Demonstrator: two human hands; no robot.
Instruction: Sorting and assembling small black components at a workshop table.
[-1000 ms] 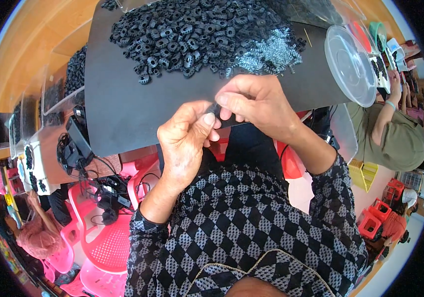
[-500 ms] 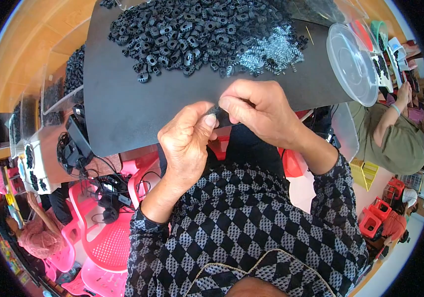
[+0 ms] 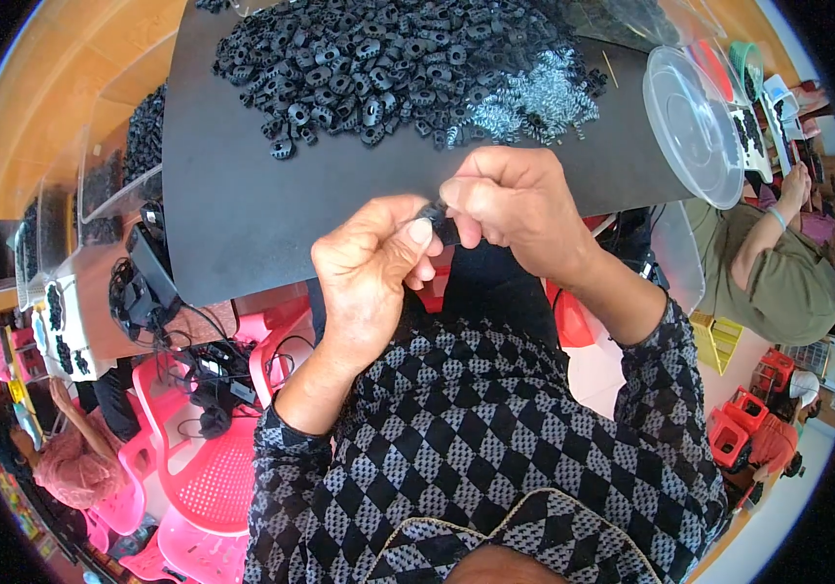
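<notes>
R hand (image 3: pixel 524 209) up a bit vs. prev, mid-frame; L hand (image 3: pixel 369 261) pinching blk part (image 3: pixel 433 210), more visible; R's grip: can't tell.

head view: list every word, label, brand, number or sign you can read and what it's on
No text can be read.
Black box left of the dark table: small pale mark, too small to read.
Clear round lid: no lettering legible.
Held small black part: too small to tell any marking.

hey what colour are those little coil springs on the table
The coil springs are silvery, bluish-tinted; clearest in the head view.
</notes>
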